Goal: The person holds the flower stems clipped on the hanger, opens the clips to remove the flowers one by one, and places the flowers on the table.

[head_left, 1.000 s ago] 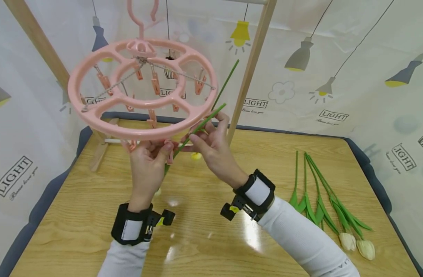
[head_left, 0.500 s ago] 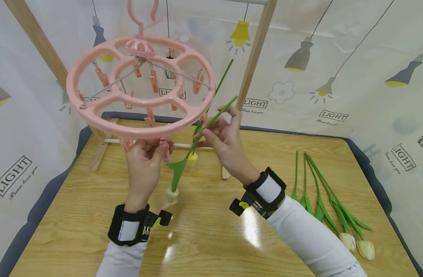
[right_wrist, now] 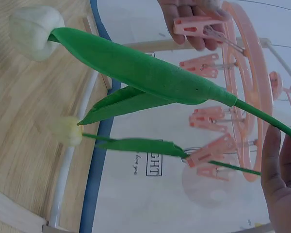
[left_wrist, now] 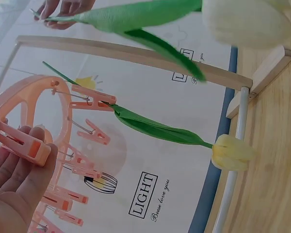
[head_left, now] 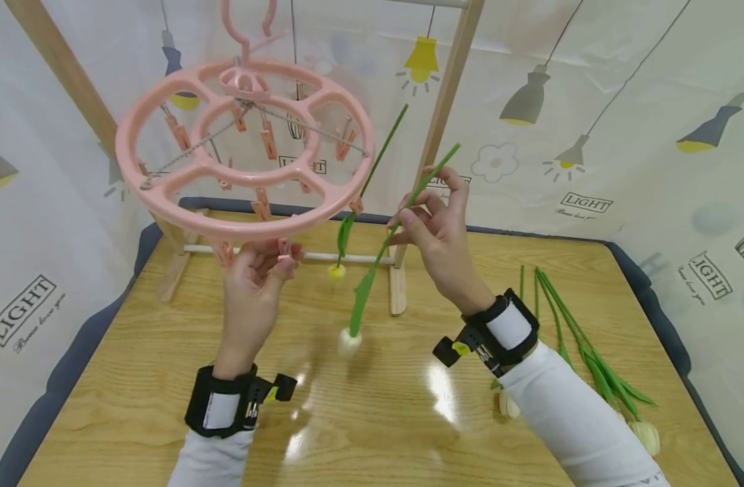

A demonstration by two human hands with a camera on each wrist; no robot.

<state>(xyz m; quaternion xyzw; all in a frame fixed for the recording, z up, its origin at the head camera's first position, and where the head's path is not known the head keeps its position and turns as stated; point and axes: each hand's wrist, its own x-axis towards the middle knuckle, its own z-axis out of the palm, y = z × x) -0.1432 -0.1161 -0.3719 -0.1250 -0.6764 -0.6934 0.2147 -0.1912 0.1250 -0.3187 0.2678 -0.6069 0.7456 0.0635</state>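
My left hand (head_left: 253, 277) is at the front rim of a round pink clip hanger (head_left: 244, 230). Thumb and fingers pinch a pink clothespin (left_wrist: 26, 143) that hangs from it. To the right of the hanger, my right hand (head_left: 442, 240) holds an artificial white tulip (right_wrist: 136, 68) by its green stem. The bloom (head_left: 350, 341) points down, and the stem is apart from the clothespin in my left hand. A second, pale yellow tulip (left_wrist: 228, 153) hangs head down from another clothespin (left_wrist: 94, 98) on the hanger's right side.
A wooden stand (head_left: 451, 88) with a white lower bar (head_left: 347, 258) rises behind the hanger. More tulips (head_left: 582, 338) lie on the table (head_left: 165, 379) at right, partly behind my right forearm. Several other clothespins (head_left: 268, 142) dangle from the hanger.
My right hand has moved right and slightly up, carrying the white tulip away from the left hand and hanger. My left hand stays on its clothespin; the hanger has shifted slightly left.
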